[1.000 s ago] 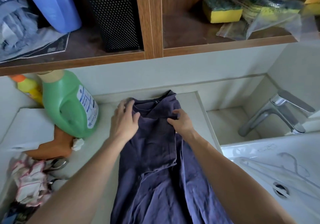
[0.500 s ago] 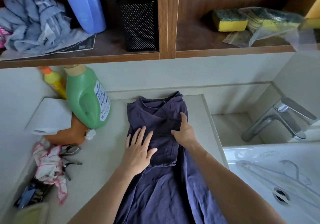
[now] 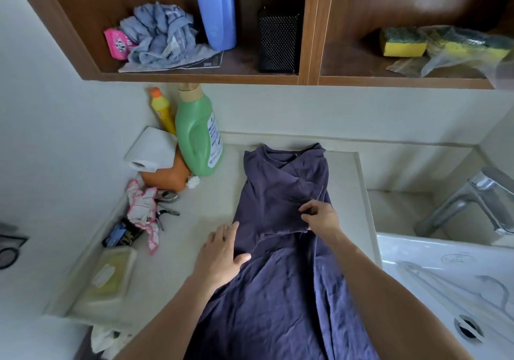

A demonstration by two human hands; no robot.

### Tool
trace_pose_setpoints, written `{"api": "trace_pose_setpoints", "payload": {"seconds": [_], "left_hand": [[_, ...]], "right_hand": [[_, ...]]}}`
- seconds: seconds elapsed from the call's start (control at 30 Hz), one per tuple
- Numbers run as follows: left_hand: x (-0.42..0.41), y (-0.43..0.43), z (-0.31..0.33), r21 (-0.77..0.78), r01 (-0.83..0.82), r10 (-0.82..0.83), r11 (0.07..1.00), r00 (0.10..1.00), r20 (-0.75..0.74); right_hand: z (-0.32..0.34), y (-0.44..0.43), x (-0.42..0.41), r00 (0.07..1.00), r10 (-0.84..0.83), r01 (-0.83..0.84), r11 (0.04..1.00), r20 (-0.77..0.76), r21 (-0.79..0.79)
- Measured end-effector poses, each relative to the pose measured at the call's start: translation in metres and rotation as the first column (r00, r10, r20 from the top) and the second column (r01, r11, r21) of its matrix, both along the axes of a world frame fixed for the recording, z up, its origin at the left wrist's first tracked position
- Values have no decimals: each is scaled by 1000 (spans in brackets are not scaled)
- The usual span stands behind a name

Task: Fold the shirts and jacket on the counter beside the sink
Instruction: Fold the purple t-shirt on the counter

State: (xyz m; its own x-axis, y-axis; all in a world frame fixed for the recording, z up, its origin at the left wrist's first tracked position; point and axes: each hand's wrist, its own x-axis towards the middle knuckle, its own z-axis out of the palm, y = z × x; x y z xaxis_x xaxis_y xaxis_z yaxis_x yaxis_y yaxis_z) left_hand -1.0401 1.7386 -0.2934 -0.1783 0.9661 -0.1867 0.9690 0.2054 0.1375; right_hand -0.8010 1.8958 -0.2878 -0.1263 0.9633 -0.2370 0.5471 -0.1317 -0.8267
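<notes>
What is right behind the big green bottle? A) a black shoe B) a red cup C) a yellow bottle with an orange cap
C: the yellow bottle with an orange cap stands just behind the green bottle, against the wall.

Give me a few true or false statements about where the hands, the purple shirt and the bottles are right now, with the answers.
1. The right hand pinches a fold of the purple shirt. True.
2. The left hand holds the green bottle. False: it rests flat at the shirt's left edge.
3. The shirt's collar points toward the back wall. True.
4. The sponge lies in the sink. False: it sits on the wooden shelf.
5. The yellow bottle stands left of the green bottle. True.
</notes>
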Motion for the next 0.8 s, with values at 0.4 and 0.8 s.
{"api": "trace_pose_setpoints", "payload": {"seconds": [0.4,0.8], "left_hand": [[-5,-106,8,-38,-225,226,974,932,282],[-15,-153,17,-77,-144,160,987,948,276]], "right_hand": [[11,-60,-30,971,39,-161,840,238,518],[-38,-200,-75,495,451,-711,702,743,47]]}}
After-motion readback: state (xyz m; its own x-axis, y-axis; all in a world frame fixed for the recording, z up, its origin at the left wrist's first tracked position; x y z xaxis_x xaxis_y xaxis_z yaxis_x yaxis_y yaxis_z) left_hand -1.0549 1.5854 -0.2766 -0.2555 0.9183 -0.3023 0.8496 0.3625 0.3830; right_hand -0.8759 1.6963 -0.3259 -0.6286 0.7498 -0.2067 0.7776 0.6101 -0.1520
